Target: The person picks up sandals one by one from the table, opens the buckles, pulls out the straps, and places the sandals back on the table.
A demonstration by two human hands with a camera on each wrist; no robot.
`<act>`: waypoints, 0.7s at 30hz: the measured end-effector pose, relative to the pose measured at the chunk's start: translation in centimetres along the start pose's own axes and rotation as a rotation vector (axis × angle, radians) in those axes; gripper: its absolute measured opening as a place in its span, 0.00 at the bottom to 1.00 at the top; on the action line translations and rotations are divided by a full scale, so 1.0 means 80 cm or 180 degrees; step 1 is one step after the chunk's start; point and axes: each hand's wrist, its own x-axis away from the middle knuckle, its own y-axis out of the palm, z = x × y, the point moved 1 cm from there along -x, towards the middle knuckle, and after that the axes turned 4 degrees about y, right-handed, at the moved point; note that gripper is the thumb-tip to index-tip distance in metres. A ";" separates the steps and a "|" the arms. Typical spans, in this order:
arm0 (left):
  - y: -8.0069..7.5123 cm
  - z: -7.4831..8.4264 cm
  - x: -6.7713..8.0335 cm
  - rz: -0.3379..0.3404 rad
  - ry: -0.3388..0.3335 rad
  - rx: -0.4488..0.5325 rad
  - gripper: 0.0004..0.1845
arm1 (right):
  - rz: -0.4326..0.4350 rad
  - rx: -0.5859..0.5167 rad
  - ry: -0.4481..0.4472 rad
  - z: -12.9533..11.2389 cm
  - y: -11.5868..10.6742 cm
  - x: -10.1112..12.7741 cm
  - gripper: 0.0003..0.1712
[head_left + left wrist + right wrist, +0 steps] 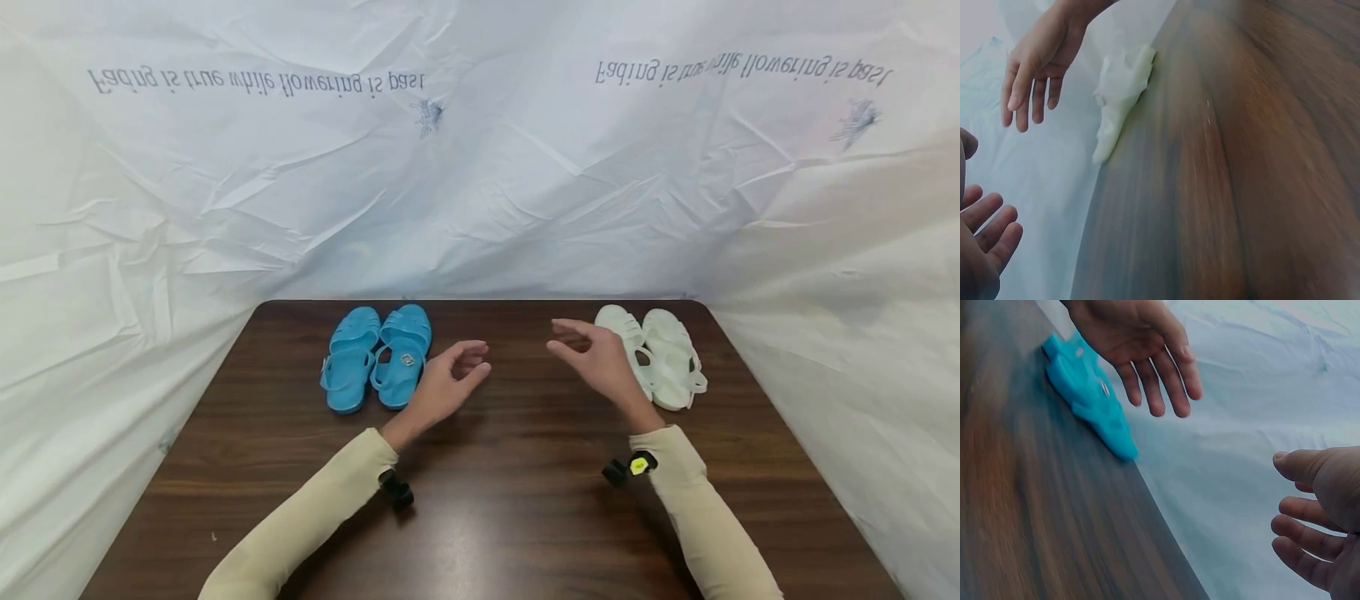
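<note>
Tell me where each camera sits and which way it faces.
Head: looks forward and down on the table, both hands, both sleeves.
Left wrist: looks across at the right hand and white sandals; its own left hand shows.
Right wrist: looks across at the left hand and blue sandals.
All share both hands.

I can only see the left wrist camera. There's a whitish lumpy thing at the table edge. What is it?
Observer: A pair of white sandals, side by side at the table's far right.
Operator: Are there other shoes?
Observer: Yes, a blue pair at the far left.
Operator: Is the left hand holding them?
Observer: No. The left hand hovers beside them, fingers loosely curled, holding nothing.
Operator: And the other hand?
Observer: The right hand is open too, just left of the white pair.
</note>
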 end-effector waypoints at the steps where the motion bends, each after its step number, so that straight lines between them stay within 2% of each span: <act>1: 0.006 0.001 -0.004 -0.0001 0.0006 0.0005 0.22 | 0.0027 0.0059 0.0017 0.004 -0.006 0.001 0.28; 8: 0.048 0.003 -0.037 -0.0001 0.0059 -0.0047 0.22 | 0.0194 0.0337 0.0080 0.033 -0.049 0.007 0.28; 14: 0.084 0.010 -0.062 -0.0121 0.0064 0.0032 0.25 | 0.0328 0.0649 0.0249 0.057 -0.080 0.015 0.28; 21: 0.124 0.015 -0.085 -0.0233 0.0045 0.0058 0.25 | 0.0285 0.0958 0.0370 0.078 -0.107 0.023 0.28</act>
